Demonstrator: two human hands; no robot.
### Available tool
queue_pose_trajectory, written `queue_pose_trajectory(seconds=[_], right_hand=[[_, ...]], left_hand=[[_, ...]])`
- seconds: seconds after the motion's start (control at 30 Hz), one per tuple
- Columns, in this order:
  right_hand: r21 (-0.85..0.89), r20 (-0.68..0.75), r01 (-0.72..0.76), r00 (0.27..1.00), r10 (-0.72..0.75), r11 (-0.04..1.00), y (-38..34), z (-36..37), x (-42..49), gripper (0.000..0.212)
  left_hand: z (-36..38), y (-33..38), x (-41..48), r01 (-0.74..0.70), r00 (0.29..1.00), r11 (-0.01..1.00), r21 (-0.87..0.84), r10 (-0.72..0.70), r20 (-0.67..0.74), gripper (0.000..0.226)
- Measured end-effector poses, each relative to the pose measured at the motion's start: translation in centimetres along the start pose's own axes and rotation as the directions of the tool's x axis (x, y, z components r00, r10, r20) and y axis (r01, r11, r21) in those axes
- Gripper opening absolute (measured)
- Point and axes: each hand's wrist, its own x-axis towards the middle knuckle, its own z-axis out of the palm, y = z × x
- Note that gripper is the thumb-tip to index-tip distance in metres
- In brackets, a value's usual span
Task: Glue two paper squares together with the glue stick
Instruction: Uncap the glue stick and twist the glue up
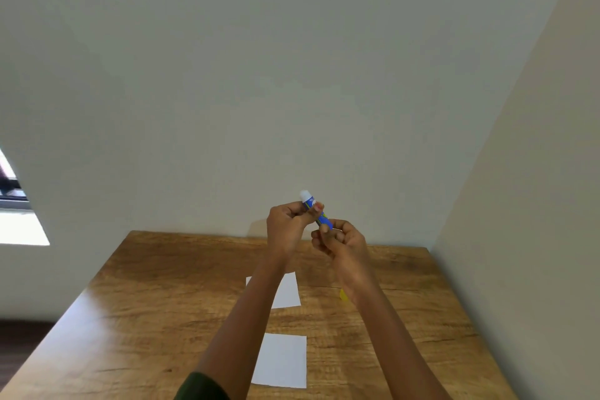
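Note:
I hold a blue glue stick (312, 207) up above the far part of the wooden table (156, 318). Its white glue tip is bare and points up and away. My left hand (287, 227) grips the upper part of the tube. My right hand (341, 242) is closed around its lower end. Two white paper squares lie flat on the table below: one farther off (289, 291), partly hidden by my left forearm, and one nearer (281, 362). A small yellow thing, perhaps the cap (343, 295), shows beside my right wrist.
The table stands in a corner, with a pale wall behind it and another wall close on the right. A window shows at the far left. The table's left edge drops to a dark floor.

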Motion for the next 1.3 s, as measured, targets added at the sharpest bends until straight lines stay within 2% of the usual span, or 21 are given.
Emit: queue_pose_trajectory(seconds=[0.17,0.37,0.43,0.53,0.6,0.83,0.93,1.03,1.17,1.23,1.3], right_hand=[[0.059,0.021,-0.117,0.993,0.116,0.991,-0.3,0.1,-0.2,0.044],[0.046,-0.025,0.040,0.999,-0.039,0.998,0.3,0.3,-0.4,0.023],[0.023,-0.027,0.027,0.999,-0.026,0.999,0.5,0.3,-0.5,0.022],[0.037,0.017,-0.057,0.998,0.057,0.998,0.4,0.2,-0.5,0.037],[0.026,0.041,-0.076,0.996,0.075,0.997,0.6,0.2,-0.5,0.039],[-0.051,0.009,0.003,1.000,-0.003,0.999,2.2,0.5,-1.0,0.022],[-0.138,0.032,-0.053,0.998,0.058,0.989,2.8,0.6,-1.2,0.039],[-0.114,0.048,-0.177,0.982,0.184,0.978,3.1,0.4,-1.1,0.055],[-0.118,0.072,-0.193,0.977,0.202,0.974,4.2,-0.1,-0.9,0.053],[-0.158,0.093,-0.178,0.977,0.194,0.971,4.8,0.0,-1.2,0.046],[-0.167,0.092,-0.201,0.972,0.218,0.965,5.1,0.2,-1.3,0.048]], left_hand=[[0.1,-0.2,0.2,-0.009,1.000,1.000,0.026,0.009,0.011,0.018],[-0.1,-0.2,0.2,-0.003,1.000,1.000,-0.019,0.003,0.008,0.013],[-0.1,-0.2,0.2,-0.003,1.000,1.000,-0.004,0.003,0.018,0.018],[-0.3,-0.2,0.1,-0.009,1.000,1.000,0.014,0.008,0.027,0.020],[-0.6,-0.5,0.0,-0.005,0.999,1.000,0.009,0.005,0.039,0.019],[-1.5,-1.5,-1.3,0.127,0.991,0.991,-0.051,-0.125,0.048,0.017],[-1.9,-1.9,-1.5,0.207,0.974,0.970,-0.128,-0.193,0.117,0.022],[-2.3,-2.9,-1.4,0.207,0.974,0.974,-0.096,-0.196,0.109,0.025],[-2.5,-4.0,-1.2,0.208,0.977,0.978,-0.030,-0.206,0.053,0.018],[-2.6,-4.6,-1.0,0.227,0.973,0.973,-0.038,-0.226,0.046,0.020],[-2.7,-5.4,-0.8,0.224,0.974,0.974,-0.042,-0.221,0.054,0.023]])
